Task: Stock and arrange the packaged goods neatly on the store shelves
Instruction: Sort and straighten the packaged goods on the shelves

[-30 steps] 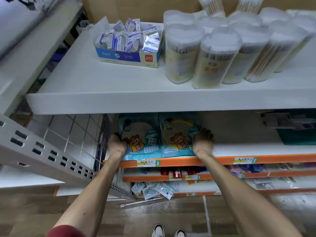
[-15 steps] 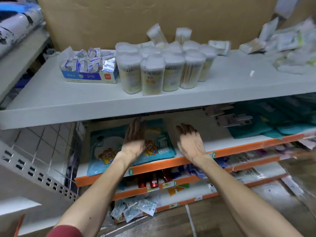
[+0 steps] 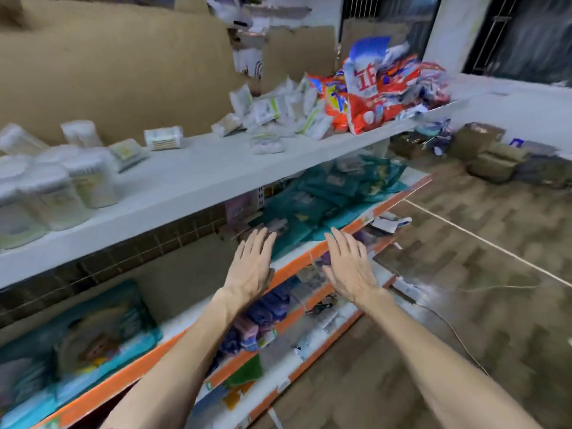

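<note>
The big white shelf (image 3: 216,168) holds clear tubs (image 3: 52,193) full of thin sticks, a heap of small white packs (image 3: 278,113) and red and orange bags (image 3: 371,97). Under it, the orange-edged shelf (image 3: 297,264) holds a pile of teal packs (image 3: 325,196). The left hand (image 3: 252,267) and right hand (image 3: 349,267) are flat, with fingers straight and a little apart, holding nothing. The teal packs lie just past the fingertips. All the writing is too blurry to read.

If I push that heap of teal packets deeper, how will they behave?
Probably floppy and light: the teal packets look like thin flat pouches. Heaped loosely and overlapping, they would likely slide over each other rather than move together.
</note>
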